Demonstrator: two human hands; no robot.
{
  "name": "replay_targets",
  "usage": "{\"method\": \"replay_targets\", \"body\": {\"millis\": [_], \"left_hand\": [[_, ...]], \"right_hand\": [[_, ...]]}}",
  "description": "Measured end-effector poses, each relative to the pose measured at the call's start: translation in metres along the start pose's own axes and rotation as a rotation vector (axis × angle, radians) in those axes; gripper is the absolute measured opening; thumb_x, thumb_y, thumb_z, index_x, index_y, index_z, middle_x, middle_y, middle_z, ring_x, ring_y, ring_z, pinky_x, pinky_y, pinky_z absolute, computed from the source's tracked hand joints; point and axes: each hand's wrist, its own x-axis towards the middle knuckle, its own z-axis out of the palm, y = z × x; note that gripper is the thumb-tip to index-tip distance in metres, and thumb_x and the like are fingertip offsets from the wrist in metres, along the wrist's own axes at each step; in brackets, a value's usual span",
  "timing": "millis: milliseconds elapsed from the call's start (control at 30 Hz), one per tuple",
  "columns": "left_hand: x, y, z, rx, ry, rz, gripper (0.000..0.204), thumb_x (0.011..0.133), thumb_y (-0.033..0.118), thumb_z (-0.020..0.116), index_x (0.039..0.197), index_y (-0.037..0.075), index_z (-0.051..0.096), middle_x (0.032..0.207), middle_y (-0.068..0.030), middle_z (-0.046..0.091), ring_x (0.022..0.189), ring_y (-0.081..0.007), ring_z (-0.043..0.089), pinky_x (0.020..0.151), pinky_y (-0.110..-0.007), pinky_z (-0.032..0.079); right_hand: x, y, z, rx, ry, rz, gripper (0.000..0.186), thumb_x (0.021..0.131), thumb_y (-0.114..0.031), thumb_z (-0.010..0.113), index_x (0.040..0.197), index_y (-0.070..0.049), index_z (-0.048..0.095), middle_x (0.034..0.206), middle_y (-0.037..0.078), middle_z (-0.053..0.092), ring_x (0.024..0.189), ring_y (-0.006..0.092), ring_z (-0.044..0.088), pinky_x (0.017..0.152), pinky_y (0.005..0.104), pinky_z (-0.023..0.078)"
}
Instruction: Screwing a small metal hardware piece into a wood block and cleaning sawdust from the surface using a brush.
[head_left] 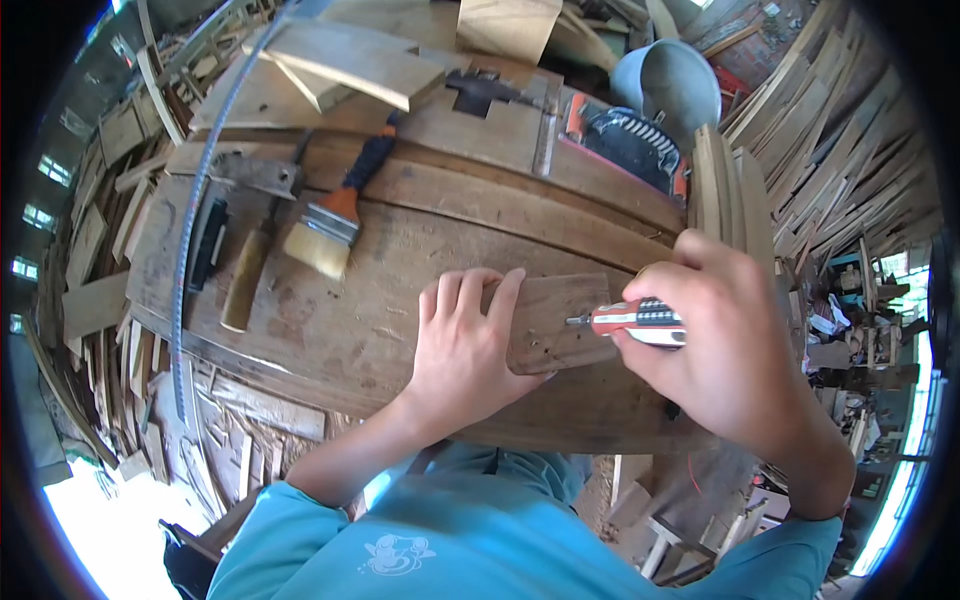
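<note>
My left hand (462,350) grips a small dark wooden board (560,285) lying on the wooden workbench (340,330), fingers over its left end and thumb along the lower edge. My right hand (715,330) is closed around a red, white and black screwdriver-like tool (640,322), held nearly flat with its short metal tip pointing left over the board's right part; whether the tip touches the wood I cannot tell. A few dark marks or holes show on the board.
A paintbrush (325,240), wooden-handled chisel (245,280), black tool (208,250) and metal rule (183,280) lie left. Behind are offcuts (340,70), a black-and-orange tool (625,140) and a grey bucket (665,90). Stacked timber (790,150) lines both sides.
</note>
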Motion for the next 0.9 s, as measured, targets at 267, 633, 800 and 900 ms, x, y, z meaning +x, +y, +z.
{"method": "replay_targets", "body": {"millis": [267,633,800,900], "left_hand": [[-0.002,0.015,-0.006,0.034,0.027,-0.010,0.102,0.063,0.051,0.096,0.145,0.007,0.055,0.129,-0.0128,0.056,0.123,-0.0339,0.051,0.105,-0.048,0.040],[-0.001,0.015,-0.005,0.075,0.019,-0.009,0.099,0.064,0.051,0.095,0.144,0.009,0.056,0.128,-0.0123,0.057,0.123,-0.0334,0.052,0.103,-0.049,0.040],[0.001,0.012,-0.007,0.036,0.012,-0.034,0.100,0.061,0.050,0.096,0.144,0.009,0.057,0.128,-0.0122,0.057,0.123,-0.0330,0.052,0.104,-0.049,0.041],[0.003,0.015,-0.007,0.026,0.005,-0.041,0.101,0.059,0.047,0.098,0.144,0.010,0.057,0.128,-0.0120,0.056,0.123,-0.0328,0.052,0.105,-0.049,0.041]], "right_hand": [[0.008,0.031,-0.010,0.324,-0.084,-0.339,0.018,0.080,-0.004,0.076,0.095,0.000,0.066,0.098,0.013,0.065,0.097,0.0323,0.067,0.088,0.0425,0.054],[0.048,0.055,0.054,1.406,-0.211,-0.646,0.027,0.091,-0.020,0.067,0.070,-0.002,0.065,0.115,0.029,0.074,0.124,0.0385,0.068,0.105,0.0498,0.053],[0.043,0.045,0.059,1.570,-0.226,-0.554,0.035,0.101,-0.016,0.066,0.069,-0.002,0.062,0.061,0.005,0.062,0.055,0.0123,0.058,0.054,0.0290,0.043],[0.038,0.044,0.065,1.568,-0.088,-0.489,0.041,0.102,-0.018,0.064,0.064,-0.005,0.055,0.053,0.001,0.053,0.048,0.0084,0.050,0.048,0.0264,0.036]]}}
